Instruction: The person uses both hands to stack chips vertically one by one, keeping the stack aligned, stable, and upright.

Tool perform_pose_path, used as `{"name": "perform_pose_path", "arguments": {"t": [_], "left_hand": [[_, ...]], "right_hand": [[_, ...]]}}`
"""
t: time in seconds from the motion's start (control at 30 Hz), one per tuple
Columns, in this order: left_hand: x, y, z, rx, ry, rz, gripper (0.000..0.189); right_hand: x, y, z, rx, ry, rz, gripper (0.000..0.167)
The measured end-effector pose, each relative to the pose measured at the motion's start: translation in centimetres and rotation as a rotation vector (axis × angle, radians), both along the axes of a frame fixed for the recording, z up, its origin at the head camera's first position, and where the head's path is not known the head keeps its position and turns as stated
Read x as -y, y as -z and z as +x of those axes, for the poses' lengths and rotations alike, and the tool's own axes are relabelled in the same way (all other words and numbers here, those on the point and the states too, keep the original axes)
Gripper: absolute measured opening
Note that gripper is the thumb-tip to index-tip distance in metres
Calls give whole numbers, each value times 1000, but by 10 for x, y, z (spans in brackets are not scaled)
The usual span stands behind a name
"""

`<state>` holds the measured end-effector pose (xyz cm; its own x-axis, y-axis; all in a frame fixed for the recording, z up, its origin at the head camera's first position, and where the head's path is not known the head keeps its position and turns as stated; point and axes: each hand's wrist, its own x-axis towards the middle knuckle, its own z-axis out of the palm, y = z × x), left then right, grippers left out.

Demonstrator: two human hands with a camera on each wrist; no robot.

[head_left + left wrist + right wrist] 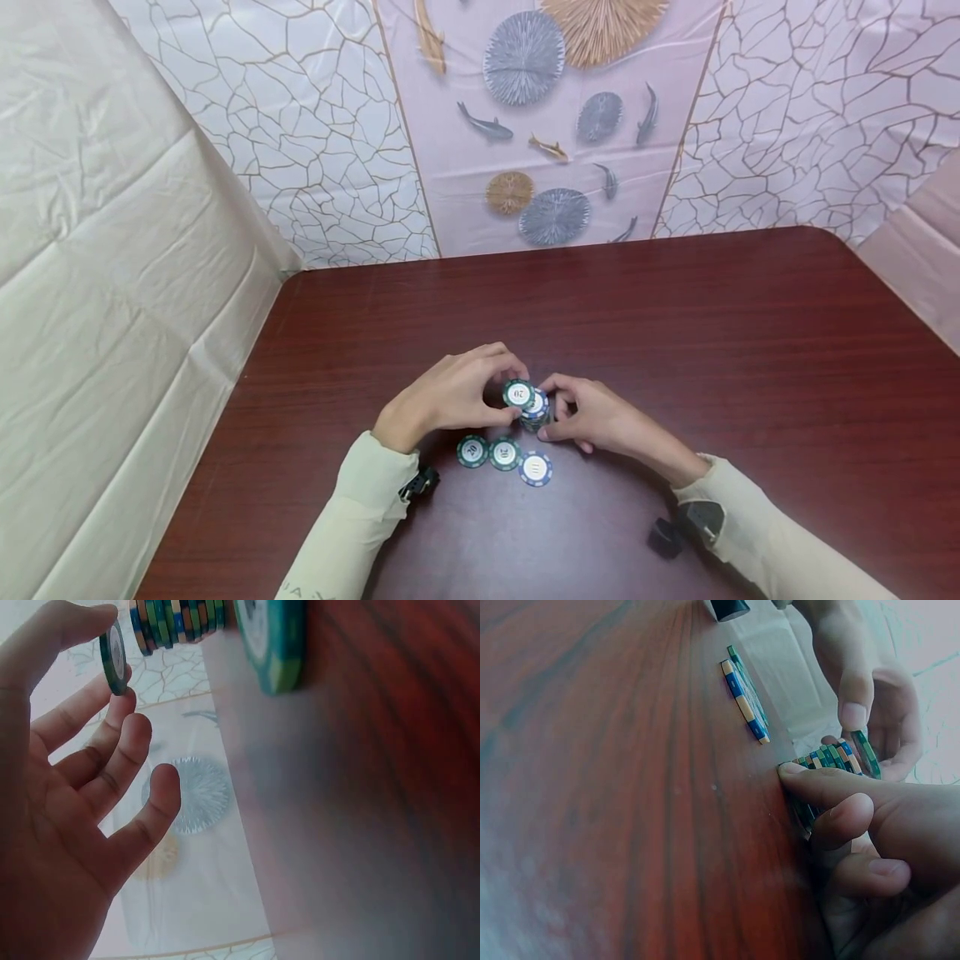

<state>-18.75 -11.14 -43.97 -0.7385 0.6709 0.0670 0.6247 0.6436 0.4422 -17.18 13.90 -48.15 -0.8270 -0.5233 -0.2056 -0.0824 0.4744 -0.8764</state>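
Note:
My left hand [465, 392] pinches a green poker chip [518, 393] marked 20 between thumb and fingers. That chip sits just above a stack of poker chips [537, 406], overlapping its blue-and-white top chip in the head view. In the left wrist view, the pinched chip [114, 660] stands apart from the stack [180, 621]. My right hand [600, 414] holds the stack from the right; its thumb lies low along the stack [831, 757] in the right wrist view. Nearer me lie two green chips [505, 453] and one blue-and-white chip [536, 469] marked 10.
Everything rests on a dark red-brown wooden table [360, 333]. A patterned cloth [345, 150] hangs behind its far edge, and a pale cloth [135, 275] borders the left side. Each wrist carries a small black device [420, 483].

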Motion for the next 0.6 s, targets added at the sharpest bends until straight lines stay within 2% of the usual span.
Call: {"name": "perform_pose_path", "arguments": {"t": [0.37, 0.6], "left_hand": [[-15, 1, 3, -50, 36, -65, 40], [-18, 1, 5, -17, 30, -96, 42]], "right_hand": [[-1, 1, 0, -8, -10, -3, 48], [-1, 1, 0, -16, -12, -4, 49]]}}
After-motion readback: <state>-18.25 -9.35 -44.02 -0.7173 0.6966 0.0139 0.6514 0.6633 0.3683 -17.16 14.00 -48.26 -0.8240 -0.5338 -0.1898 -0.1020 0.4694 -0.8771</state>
